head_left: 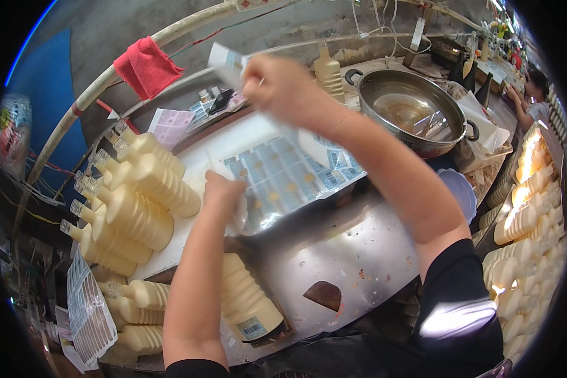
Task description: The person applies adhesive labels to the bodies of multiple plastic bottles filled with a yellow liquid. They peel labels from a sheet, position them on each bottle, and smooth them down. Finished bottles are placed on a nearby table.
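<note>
My right hand [283, 88], raised above the bench and blurred by motion, pinches a white and blue label [226, 64]. My left hand [224, 191] is closed at the left end of a glossy sheet of blue printed labels [283, 173]. Whitish, see-through material shows around its fingers, too smeared to name. A cream ribbed plastic bottle [249, 296] lies on its side below that hand, with a blue label near its base. Left of my left forearm, several more cream bottles [142, 211] lie together, their clear necks toward the left.
A wide metal pan [411, 104] with two handles stands at the back right. A dark brown flat piece [324, 295] lies on the metal worktop [372, 252]. A red cloth [147, 67] hangs over a rail. Many bottles [523, 252] fill the right side, near another person [535, 94].
</note>
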A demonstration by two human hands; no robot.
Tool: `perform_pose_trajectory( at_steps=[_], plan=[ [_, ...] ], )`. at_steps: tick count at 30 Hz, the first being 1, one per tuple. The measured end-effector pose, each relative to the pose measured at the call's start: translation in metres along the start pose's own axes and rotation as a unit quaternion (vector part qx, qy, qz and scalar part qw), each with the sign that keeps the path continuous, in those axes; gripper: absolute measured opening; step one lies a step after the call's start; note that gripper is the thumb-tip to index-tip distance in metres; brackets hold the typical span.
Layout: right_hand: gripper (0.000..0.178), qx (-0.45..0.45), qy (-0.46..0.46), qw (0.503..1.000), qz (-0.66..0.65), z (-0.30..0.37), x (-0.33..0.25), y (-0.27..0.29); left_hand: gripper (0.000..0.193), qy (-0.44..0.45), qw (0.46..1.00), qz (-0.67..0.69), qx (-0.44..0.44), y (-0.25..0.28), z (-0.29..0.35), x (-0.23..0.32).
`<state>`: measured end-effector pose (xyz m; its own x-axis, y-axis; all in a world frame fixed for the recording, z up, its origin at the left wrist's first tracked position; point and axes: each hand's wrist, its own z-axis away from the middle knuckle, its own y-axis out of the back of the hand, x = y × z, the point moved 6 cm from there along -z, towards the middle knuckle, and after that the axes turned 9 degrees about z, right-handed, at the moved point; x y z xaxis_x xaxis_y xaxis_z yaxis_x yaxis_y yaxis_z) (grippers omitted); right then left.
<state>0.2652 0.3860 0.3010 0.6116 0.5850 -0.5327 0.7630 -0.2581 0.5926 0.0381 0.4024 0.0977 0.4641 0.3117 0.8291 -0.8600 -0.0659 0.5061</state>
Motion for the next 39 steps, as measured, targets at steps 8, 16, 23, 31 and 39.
perform_pose_trajectory(
  at_steps=[8, 16, 23, 31, 39],
  plan=[
    [0.026, -0.129, 0.059, 0.985, 0.094, 0.047, -0.039, -0.147, 0.039, 0.136, 0.845, 0.504, -0.119, 0.027, -0.011, -0.028],
    [0.019, -0.152, 0.129, 0.962, 0.187, 0.072, -0.048, -0.179, 0.049, 0.128, 0.789, 0.562, -0.214, 0.025, -0.012, -0.026],
    [0.018, -0.039, 0.122, 0.983, 0.131, 0.119, -0.025, -0.164, 0.038, 0.190, 0.882, 0.412, -0.131, 0.024, -0.004, -0.031],
    [0.003, -0.029, 0.121, 0.963, 0.239, 0.167, 0.051, -0.059, 0.037, 0.170, 0.915, 0.363, -0.049, 0.035, -0.004, -0.034],
    [0.002, -0.116, 0.168, 0.907, 0.368, 0.180, 0.086, -0.043, 0.035, 0.185, 0.904, 0.382, -0.048, 0.033, -0.004, -0.035]
  ],
)
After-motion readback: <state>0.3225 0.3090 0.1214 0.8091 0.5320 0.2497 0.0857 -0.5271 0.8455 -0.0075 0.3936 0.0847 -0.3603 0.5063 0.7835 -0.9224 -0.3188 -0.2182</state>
